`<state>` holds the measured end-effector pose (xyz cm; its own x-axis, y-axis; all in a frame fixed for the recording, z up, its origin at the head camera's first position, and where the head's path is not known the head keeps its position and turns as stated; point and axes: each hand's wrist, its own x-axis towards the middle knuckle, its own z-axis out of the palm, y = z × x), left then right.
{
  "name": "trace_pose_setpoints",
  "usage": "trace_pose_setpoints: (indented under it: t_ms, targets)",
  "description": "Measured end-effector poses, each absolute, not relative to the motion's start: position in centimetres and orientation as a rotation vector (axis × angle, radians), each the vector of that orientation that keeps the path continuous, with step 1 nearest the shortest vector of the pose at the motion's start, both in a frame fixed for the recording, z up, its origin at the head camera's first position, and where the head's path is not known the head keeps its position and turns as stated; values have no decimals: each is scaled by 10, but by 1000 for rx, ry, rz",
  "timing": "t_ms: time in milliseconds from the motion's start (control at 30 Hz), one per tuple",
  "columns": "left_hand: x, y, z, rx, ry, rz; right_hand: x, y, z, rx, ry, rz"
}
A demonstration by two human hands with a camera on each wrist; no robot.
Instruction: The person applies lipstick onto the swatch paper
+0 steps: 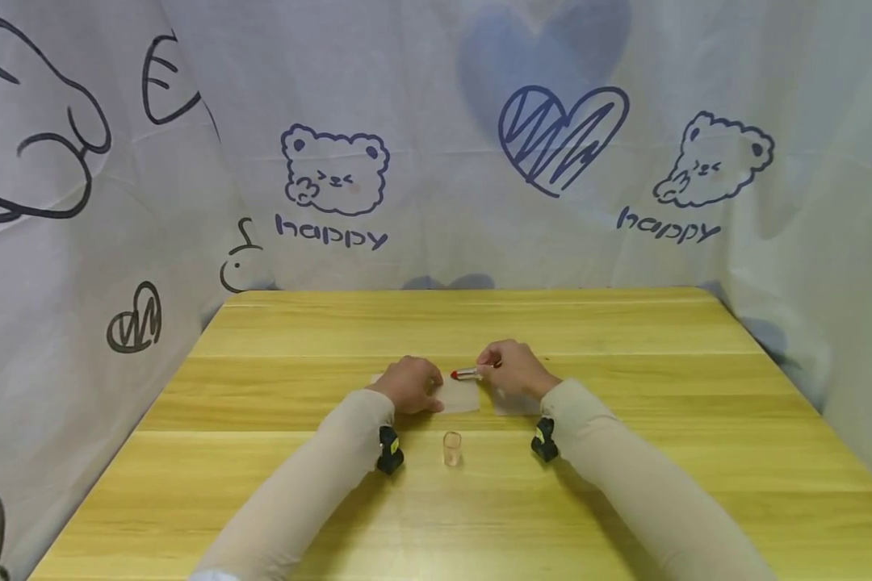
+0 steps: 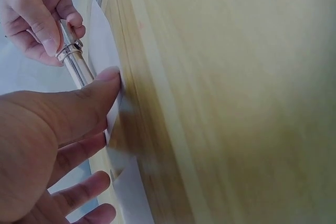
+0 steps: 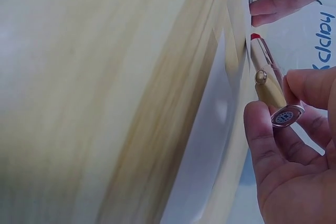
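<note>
My right hand [image 1: 516,369] pinches a lipstick [image 1: 465,374] by its lower end. Its red tip [image 3: 255,36] points left, low over a white paper sheet [image 1: 459,397]. A shiny metallic tube and a round label on the base [image 3: 284,117] show in the right wrist view. On the left part of that sheet rests my left hand [image 1: 409,384], thumb and fingers spread, thumb [image 2: 107,74] along the paper's near edge. A clear lipstick cap [image 1: 452,449] stands upright on the table, nearer to me, between the two forearms.
A second pale paper sheet [image 1: 514,405] lies under and beside my right hand. The wooden table [image 1: 450,323] reaches back to a white cloth [image 1: 436,210] with bear and heart drawings, and cloth also hangs at both sides. Dark wrist devices [image 1: 390,450] sit on both sleeves.
</note>
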<state>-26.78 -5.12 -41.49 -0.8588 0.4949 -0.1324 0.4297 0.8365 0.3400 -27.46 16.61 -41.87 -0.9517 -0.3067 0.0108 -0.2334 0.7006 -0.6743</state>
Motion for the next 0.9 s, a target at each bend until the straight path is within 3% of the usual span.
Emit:
trace_pose_setpoints:
  t_ms: [900]
  targets:
    - [-271,-50,-418,684,2790,432,-269,168,-412,-414,2727,-1056]
